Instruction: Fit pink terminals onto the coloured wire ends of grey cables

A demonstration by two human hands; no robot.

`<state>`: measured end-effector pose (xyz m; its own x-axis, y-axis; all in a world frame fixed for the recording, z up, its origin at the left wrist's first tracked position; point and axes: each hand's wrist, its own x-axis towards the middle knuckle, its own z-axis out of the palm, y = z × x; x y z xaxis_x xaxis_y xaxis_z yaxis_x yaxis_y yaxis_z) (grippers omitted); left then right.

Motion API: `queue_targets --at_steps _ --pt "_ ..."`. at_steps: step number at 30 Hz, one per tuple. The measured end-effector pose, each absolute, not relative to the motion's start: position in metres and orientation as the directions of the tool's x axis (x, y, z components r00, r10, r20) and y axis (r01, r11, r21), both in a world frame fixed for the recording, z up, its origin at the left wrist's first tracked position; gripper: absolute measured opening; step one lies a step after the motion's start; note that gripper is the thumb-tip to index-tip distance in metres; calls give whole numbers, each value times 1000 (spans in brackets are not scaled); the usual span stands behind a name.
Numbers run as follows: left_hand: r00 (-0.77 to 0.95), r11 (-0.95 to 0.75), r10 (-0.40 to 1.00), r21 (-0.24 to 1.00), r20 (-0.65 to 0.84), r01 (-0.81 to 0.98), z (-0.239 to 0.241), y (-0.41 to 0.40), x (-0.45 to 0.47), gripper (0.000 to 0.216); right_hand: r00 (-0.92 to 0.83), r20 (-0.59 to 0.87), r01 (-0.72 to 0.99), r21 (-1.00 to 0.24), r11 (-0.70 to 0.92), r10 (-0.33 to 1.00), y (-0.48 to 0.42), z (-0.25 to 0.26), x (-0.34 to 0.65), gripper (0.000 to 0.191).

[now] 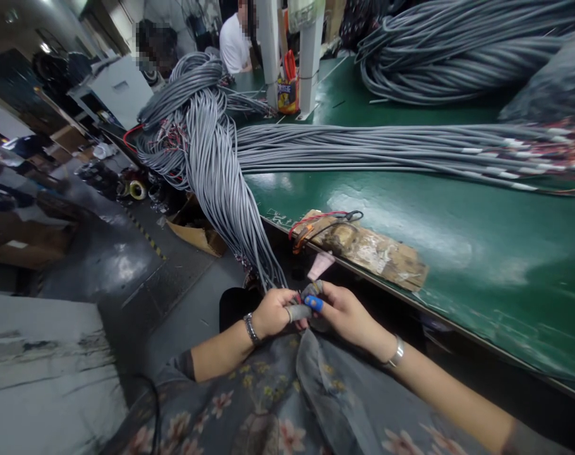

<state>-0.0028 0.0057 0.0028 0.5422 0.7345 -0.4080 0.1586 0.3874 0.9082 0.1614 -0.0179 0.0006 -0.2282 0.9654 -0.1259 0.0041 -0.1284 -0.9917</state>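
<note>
A thick bundle of grey cables (221,183) hangs off the edge of the green table (411,215) down to my lap. My left hand (273,313) is closed around the end of one grey cable, a taped finger guard on its thumb. My right hand (344,309), with a blue finger cot on one fingertip, pinches the small coloured wires at that same cable end. Both hands meet just below the table edge, above my floral clothing.
A worn wooden block (373,249) with red and black wires lies at the table edge. More cable bundles (411,148) stretch across the table and pile up at the far right (458,50). A cardboard box (195,230) sits on the floor. Two people sit beyond.
</note>
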Motion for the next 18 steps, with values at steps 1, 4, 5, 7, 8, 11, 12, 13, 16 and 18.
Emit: queue_targets --at_steps 1,4,5,7,8,11,12,13,16,18 --pt "517 396 758 910 -399 122 4 5 -2 41 -215 -136 4 -990 -138 967 -17 1 162 33" --pt "422 404 824 914 -378 30 4 1 -1 45 -176 -199 -27 -978 -207 964 -16 -1 161 37" --pt "394 405 840 914 -375 7 3 1 -1 46 -170 -220 -48 -972 -231 961 -16 -1 161 38" --pt "350 406 860 914 -372 -25 0 0 0 46 -164 -256 -98 -957 -274 953 -18 -3 159 40" --pt "333 406 866 913 -372 -36 -2 -1 1 46 -157 -270 -124 -949 -290 950 -18 -3 159 41" --pt "292 409 880 910 -375 -64 -10 -1 2 44 -133 -312 -182 -925 -333 941 -20 -4 156 44" --pt "277 411 884 909 -377 -74 -11 -1 2 43 -128 -325 -191 -919 -344 937 -20 -4 156 45" --pt "262 413 887 907 -380 -84 -13 -2 3 43 -124 -334 -196 -915 -353 934 -20 -5 155 46" --pt "219 414 897 904 -384 -110 -14 -2 3 41 -124 -349 -206 -907 -368 929 -21 -7 155 50" --pt "199 416 899 902 -390 -117 -14 -1 4 40 -127 -349 -215 -904 -369 929 -22 -8 155 50"
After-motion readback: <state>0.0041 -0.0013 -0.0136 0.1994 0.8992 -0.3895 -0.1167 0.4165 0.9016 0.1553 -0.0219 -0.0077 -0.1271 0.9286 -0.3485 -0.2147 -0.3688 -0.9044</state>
